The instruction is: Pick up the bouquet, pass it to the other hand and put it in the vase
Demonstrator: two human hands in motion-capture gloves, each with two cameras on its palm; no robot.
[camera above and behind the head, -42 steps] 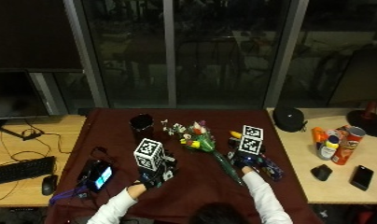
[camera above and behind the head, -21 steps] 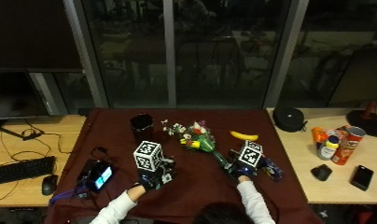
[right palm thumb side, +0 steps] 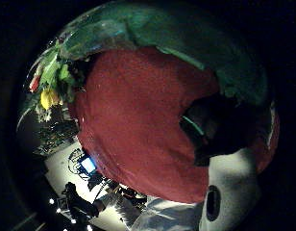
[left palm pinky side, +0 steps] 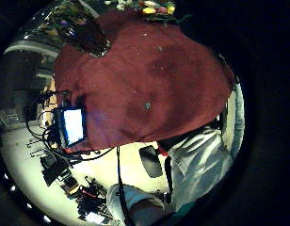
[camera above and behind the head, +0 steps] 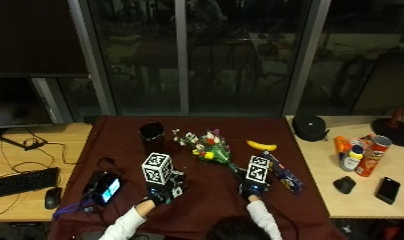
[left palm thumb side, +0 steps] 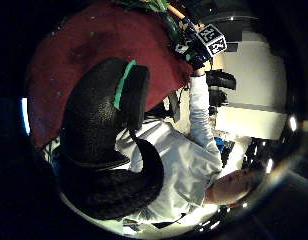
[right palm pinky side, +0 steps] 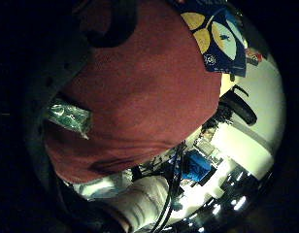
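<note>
1. The bouquet (camera above and behind the head: 212, 147) lies flat on the dark red cloth of the tabletop (camera above and behind the head: 202, 210), about mid-cloth. Flower heads point away from me and toward my left; the green wrapped stem end runs back toward me and to my right.

2. My right hand (camera above and behind the head: 254, 189) sits right at that stem end. The right thumb side palm view shows the green wrap (right palm thumb side: 186, 43) arching close over the palm, with a thumb or finger (right palm thumb side: 210, 130) curled near it. Whether the curl has closed on the stems I cannot tell.

3. My left hand (camera above and behind the head: 161, 192) is well apart from the bouquet, low over bare cloth on the near left. Its palm view shows the thumb (left palm thumb side: 101, 115) bent but with nothing in it: idle, loosely curled.

4. The long axis is a diagonal, near-right to far-left. So the stems are the part nearest my right hand, and the blooms lie nearer the vase (camera above and behind the head: 152, 133).

5. The vase, dark and upright, stands beyond my left hand on the far left of the cloth, just beside the flower heads.

6. My judgement: the right hand takes the pickup by the stems, and the left hand, being on the vase side, receives the bouquet.
</note>
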